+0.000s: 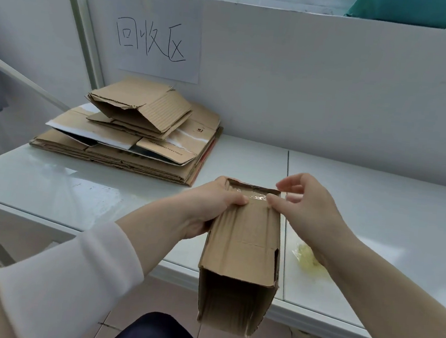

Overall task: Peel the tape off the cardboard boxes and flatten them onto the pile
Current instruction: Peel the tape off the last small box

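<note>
A long brown cardboard box (244, 250) is held over the table's front edge, its open end toward me. Clear tape (254, 196) covers its far end. My left hand (210, 208) grips the box's far left side, thumb pressed on top near the tape. My right hand (307, 209) is at the far right corner, thumb tip on the edge of the tape and the other fingers spread apart. The pile of flattened boxes (137, 138) lies at the back left of the table, with a half-collapsed box (143, 106) on top.
The white table (375, 210) runs along a white partition wall bearing a handwritten paper sign (157, 42). A crumpled wad of yellowish clear tape (308, 259) lies on the table under my right forearm. A slanted white pole (20, 78) stands at left.
</note>
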{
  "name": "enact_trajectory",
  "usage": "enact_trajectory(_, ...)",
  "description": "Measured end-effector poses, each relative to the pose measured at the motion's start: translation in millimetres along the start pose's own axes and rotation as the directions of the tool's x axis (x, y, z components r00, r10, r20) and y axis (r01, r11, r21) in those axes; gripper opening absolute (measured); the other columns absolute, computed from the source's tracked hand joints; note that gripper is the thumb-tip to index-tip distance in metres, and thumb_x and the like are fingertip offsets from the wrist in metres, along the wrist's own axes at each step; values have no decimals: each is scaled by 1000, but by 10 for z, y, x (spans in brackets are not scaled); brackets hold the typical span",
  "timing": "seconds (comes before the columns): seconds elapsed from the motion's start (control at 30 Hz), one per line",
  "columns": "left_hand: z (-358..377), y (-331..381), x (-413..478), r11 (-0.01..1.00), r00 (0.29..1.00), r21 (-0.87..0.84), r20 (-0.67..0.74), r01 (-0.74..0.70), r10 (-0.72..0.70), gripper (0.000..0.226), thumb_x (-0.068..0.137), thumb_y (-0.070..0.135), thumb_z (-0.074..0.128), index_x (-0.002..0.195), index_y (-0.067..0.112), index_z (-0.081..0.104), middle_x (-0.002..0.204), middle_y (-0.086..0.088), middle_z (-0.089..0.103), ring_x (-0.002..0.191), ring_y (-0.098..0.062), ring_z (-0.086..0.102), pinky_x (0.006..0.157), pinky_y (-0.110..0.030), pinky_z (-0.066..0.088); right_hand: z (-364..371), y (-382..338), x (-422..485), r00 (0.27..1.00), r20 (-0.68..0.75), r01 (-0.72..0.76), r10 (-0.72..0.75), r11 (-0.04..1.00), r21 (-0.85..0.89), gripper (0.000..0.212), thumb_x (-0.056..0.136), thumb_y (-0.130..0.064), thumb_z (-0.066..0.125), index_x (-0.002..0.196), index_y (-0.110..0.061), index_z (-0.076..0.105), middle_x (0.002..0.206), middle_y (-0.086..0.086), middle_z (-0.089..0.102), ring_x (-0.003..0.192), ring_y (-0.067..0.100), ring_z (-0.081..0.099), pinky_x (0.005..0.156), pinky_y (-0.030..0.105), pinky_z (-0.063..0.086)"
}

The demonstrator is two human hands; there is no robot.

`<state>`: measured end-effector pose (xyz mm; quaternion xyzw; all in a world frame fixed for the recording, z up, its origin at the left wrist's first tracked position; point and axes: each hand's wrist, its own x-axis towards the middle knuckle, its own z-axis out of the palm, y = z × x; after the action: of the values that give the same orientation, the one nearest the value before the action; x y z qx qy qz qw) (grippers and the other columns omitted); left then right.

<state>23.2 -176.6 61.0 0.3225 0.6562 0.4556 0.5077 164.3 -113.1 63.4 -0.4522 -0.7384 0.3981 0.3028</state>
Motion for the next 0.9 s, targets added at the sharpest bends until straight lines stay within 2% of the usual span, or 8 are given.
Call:
enact_trajectory(0.07,-1,3,-5,1000,1000,9,-10,2,-2,9,92,15,53,89,15,44,87,-6,54,71,-17,54,64,-28,47,-56,-29,-46,993,-36,106,-116,970,-217,9,83,-25,65,90,-26,61,108,-5,53,104,8,46,79,21,30)
enact_trajectory(0.17,20,0,11,1000,999,31,-33,-5,6,10,92,16,53,89,15,43,87,-6,52,73,-17,52,66,-29,45,-55,-28,-59,993,-28,104,-118,948,-301,9,84,-27,62,89,-27,70,115,2,57,114,14,46,81,24,31)
enact_trajectory(0.37,39,-20,52,998,999,57,-39,-21,23,14,92,17,52,101,14,42,94,-9,49,87,-24,49,77,-36,39,46,-45,55,996,-69,-66,59,992,-108,10,82,-20,66,87,-19,74,67,-8,53,92,24,44,66,28,38)
enact_trajectory(0.47,32,-27,54,998,999,55,-40,-18,20,15,92,18,51,102,14,42,91,-7,50,84,-23,50,75,-34,40,95,-66,70,989,-95,-117,111,991,-69,12,80,-22,67,70,-29,69,73,-2,56,94,25,39,68,32,40)
enact_trajectory(0.57,27,-30,58,998,999,59,-45,-20,22,21,92,19,52,110,13,42,97,-8,52,89,-25,51,80,-37,42,138,-121,73,978,-136,-166,156,983,-72,8,82,-24,66,84,-19,73,72,-3,50,116,27,30,83,37,46)
enact_trajectory(0.67,42,-29,70,998,998,62,-51,-31,34,26,91,20,51,114,12,41,97,-8,52,90,-25,51,82,-38,40,160,-181,94,971,-165,-194,174,975,-110,12,82,-22,65,85,-13,72,71,0,38,118,29,27,87,44,47)
enact_trajectory(0.8,56,-47,80,997,997,60,-58,-43,46,30,90,20,52,117,12,40,103,-13,52,93,-27,51,85,-39,39,113,-285,127,952,-115,-298,284,946,-131,17,81,-16,60,70,-4,55,64,5,36,95,28,38,64,33,46)
enact_trajectory(0.9,69,-40,56,997,997,69,-59,-41,45,36,89,22,53,122,13,40,121,-18,54,109,-33,55,101,-50,40,79,-427,216,921,117,-383,371,918,106,17,79,-17,67,72,-8,54,80,8,55,68,18,46,61,26,40)
